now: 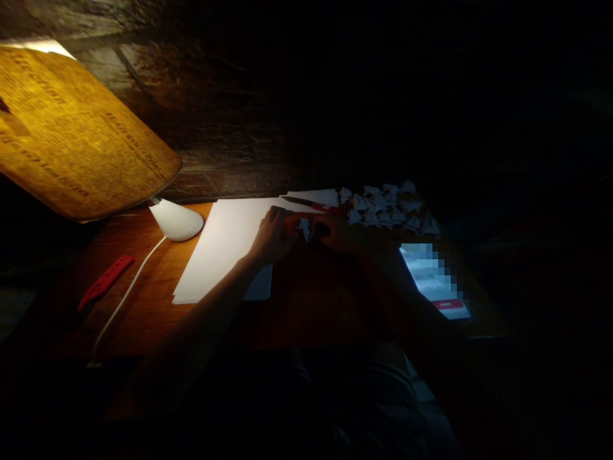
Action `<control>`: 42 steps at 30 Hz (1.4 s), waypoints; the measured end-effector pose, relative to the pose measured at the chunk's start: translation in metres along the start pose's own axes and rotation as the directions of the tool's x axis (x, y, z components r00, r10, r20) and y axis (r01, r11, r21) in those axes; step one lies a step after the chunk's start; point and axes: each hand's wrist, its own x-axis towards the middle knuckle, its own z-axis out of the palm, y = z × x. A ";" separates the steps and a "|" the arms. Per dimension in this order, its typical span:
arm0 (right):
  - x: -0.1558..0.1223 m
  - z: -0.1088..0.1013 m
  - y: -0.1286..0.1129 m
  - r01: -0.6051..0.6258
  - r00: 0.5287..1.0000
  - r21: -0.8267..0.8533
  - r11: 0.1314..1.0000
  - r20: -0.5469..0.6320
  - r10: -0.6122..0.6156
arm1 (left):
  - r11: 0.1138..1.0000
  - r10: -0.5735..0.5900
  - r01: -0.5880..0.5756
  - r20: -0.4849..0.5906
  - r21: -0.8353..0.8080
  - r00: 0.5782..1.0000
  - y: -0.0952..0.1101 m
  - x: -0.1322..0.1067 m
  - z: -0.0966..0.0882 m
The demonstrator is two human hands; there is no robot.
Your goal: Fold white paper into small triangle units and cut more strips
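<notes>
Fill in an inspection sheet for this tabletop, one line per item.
Surface: wooden table, lamplit at left, dim toward the right.
Work pieces: small folded paper piece between the hands; group of folded pieces at far right; white sheets at left.
Clutter: red-handled pointed tool beyond the hands; red strip at left; lit screen at right, partly pixelated.
Hands: left hand and right hand at the small piece; grip too dark to tell.
Cables: white cord from the lamp base toward the near edge.
Surroundings: lit lamp, wall behind; right side dark.
</notes>
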 end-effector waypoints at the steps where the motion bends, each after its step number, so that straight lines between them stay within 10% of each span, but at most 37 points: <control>1: 0.000 0.000 -0.002 0.005 1.000 0.023 1.000 -0.015 -0.005 | 0.999 -0.027 0.026 -0.035 -0.036 0.999 -0.001 0.000 0.001; 5: 0.000 0.004 -0.011 0.006 0.993 0.106 0.994 -0.117 0.006 | 0.937 -0.172 0.133 -0.094 -0.324 0.981 0.005 0.003 0.001; 9: -0.002 0.006 -0.024 -0.009 0.973 0.152 0.988 -0.229 0.044 | 0.767 -0.239 0.256 0.108 -0.589 0.965 0.020 0.006 0.000; 20: -0.006 0.010 -0.031 0.068 0.980 0.184 0.981 -0.197 -0.031 | 0.574 -0.370 0.334 0.127 -0.747 0.920 0.030 0.010 -0.004; 42: -0.010 -0.002 -0.046 0.007 0.996 -0.165 0.986 -0.088 -0.022 | 0.606 -0.290 0.308 0.157 -0.733 0.944 0.029 0.010 -0.004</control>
